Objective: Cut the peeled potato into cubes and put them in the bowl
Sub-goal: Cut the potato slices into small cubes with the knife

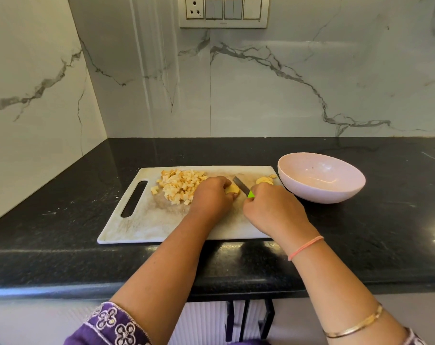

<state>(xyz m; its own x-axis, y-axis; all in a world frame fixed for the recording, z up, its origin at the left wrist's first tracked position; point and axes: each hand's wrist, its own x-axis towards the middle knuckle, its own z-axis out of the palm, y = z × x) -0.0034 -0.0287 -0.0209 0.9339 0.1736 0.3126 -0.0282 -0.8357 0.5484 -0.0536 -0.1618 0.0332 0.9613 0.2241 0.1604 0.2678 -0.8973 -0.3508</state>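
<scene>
A white cutting board (146,220) lies on the black counter. A heap of potato cubes (180,184) sits on its far left part. My left hand (211,197) holds a yellow potato piece (232,189) down on the board, fingers curled over it. My right hand (271,207) grips a knife with a green handle (250,194); its blade (240,184) points away, just right of the piece. A few potato slices (265,180) lie at the board's far right corner. The pale pink bowl (321,179) stands right of the board with nothing visible in it.
The black counter (62,220) runs to marble walls at the back and left. A switch panel (224,11) is on the back wall. The counter's front edge lies just below the board.
</scene>
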